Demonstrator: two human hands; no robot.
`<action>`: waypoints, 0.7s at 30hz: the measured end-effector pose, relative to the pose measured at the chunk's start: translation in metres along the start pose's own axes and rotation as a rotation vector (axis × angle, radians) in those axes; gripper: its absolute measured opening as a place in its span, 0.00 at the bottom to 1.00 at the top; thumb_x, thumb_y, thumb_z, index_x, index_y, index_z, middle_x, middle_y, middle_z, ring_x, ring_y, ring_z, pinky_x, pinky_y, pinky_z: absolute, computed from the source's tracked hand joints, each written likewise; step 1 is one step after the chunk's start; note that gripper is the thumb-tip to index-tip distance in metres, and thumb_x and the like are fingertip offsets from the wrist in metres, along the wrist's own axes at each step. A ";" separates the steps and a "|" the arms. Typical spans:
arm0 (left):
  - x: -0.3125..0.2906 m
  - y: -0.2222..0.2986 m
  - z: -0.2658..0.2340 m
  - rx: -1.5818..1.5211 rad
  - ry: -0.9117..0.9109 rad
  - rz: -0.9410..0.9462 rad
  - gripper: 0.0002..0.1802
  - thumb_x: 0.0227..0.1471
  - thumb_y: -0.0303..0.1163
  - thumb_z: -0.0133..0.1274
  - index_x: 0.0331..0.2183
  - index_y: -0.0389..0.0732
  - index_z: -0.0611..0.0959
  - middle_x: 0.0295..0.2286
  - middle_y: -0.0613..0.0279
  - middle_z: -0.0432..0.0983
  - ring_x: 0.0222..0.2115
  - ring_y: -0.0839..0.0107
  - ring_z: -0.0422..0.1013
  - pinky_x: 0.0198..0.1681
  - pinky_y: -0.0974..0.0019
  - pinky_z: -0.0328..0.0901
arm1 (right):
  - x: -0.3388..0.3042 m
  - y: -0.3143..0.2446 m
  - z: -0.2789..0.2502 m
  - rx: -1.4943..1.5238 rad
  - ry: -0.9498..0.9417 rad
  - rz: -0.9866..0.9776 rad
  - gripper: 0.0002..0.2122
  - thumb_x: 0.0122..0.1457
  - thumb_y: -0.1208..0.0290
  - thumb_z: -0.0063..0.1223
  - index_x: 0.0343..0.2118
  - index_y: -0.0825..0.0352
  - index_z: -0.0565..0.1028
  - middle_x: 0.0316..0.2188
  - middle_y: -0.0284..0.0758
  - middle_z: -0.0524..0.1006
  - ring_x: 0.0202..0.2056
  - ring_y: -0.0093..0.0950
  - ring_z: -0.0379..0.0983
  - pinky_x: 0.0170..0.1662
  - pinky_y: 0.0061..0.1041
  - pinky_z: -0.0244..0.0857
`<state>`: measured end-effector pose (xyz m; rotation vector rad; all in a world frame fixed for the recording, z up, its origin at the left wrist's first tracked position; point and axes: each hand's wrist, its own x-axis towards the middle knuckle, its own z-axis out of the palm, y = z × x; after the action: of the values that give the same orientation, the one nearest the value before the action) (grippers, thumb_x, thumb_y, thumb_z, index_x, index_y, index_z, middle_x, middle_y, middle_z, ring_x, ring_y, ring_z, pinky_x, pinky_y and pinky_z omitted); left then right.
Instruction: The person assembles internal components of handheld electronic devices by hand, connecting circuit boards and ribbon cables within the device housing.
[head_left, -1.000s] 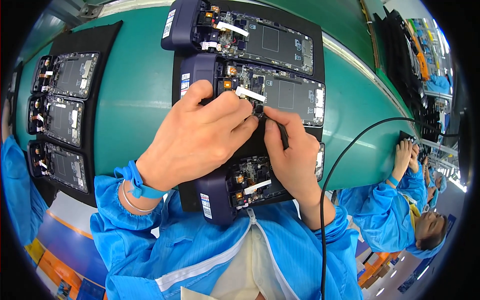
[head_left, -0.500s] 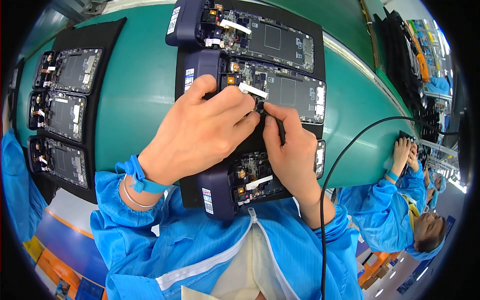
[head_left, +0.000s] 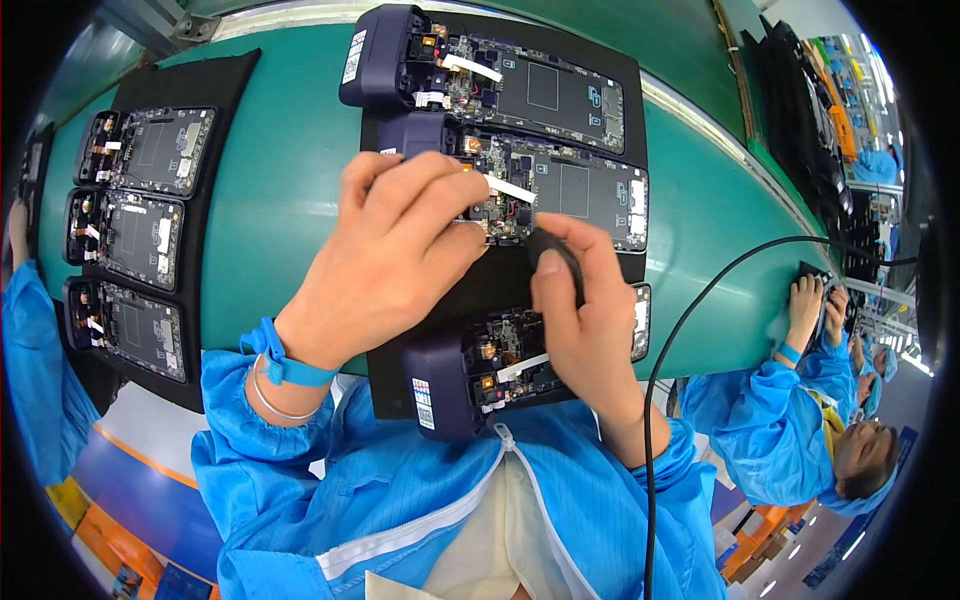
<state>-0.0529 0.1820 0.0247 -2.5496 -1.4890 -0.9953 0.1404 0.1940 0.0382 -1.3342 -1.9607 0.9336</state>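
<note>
Green bench (head_left: pixel 285 200), left fingers (head_left: pixel 437 187) (bent)

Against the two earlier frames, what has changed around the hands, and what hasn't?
The left hand has drawn back to the left, opening a gap between it and the right hand. More of the dark tool in the right hand now shows; that grip hasn't let go. The middle opened device and its white strip stayed as they were.

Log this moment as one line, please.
Left hand: over middle device | right hand: gripping dark tool near that device's edge | around: far device, near device
</note>
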 end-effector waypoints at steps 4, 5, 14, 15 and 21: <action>0.001 -0.001 -0.002 -0.096 0.018 -0.062 0.09 0.37 0.27 0.60 0.25 0.41 0.77 0.43 0.61 0.70 0.50 0.61 0.62 0.51 0.52 0.54 | -0.002 0.000 0.011 0.045 -0.044 0.033 0.13 0.57 0.77 0.49 0.45 0.68 0.69 0.22 0.40 0.76 0.20 0.32 0.74 0.24 0.28 0.66; 0.002 -0.001 -0.002 -0.094 0.017 -0.062 0.09 0.37 0.27 0.60 0.25 0.41 0.77 0.43 0.61 0.70 0.50 0.61 0.62 0.51 0.52 0.54 | -0.001 0.001 0.013 -0.015 -0.046 0.029 0.12 0.57 0.76 0.49 0.45 0.68 0.69 0.21 0.39 0.76 0.21 0.32 0.75 0.24 0.29 0.66; 0.003 0.004 0.002 -0.059 -0.003 -0.147 0.10 0.34 0.25 0.60 0.23 0.43 0.75 0.44 0.60 0.70 0.51 0.55 0.61 0.53 0.48 0.52 | 0.001 0.001 0.019 -0.075 -0.047 -0.022 0.11 0.57 0.77 0.49 0.43 0.67 0.68 0.20 0.38 0.76 0.20 0.33 0.75 0.22 0.30 0.65; 0.004 0.004 0.002 -0.062 0.000 -0.149 0.10 0.34 0.25 0.60 0.23 0.43 0.75 0.44 0.60 0.70 0.51 0.56 0.61 0.53 0.48 0.52 | 0.002 0.001 0.019 -0.098 -0.047 -0.036 0.11 0.57 0.77 0.49 0.43 0.67 0.68 0.20 0.38 0.76 0.20 0.33 0.75 0.22 0.30 0.65; 0.003 0.001 0.001 -0.087 -0.006 -0.143 0.10 0.35 0.25 0.60 0.24 0.43 0.76 0.44 0.60 0.69 0.50 0.57 0.62 0.54 0.48 0.51 | 0.002 0.001 0.019 -0.071 -0.069 -0.010 0.10 0.57 0.76 0.49 0.43 0.67 0.68 0.19 0.38 0.75 0.18 0.34 0.74 0.20 0.31 0.64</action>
<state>-0.0503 0.1836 0.0255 -2.5353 -1.6863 -1.0935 0.1253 0.1919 0.0260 -1.3471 -2.0682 0.9243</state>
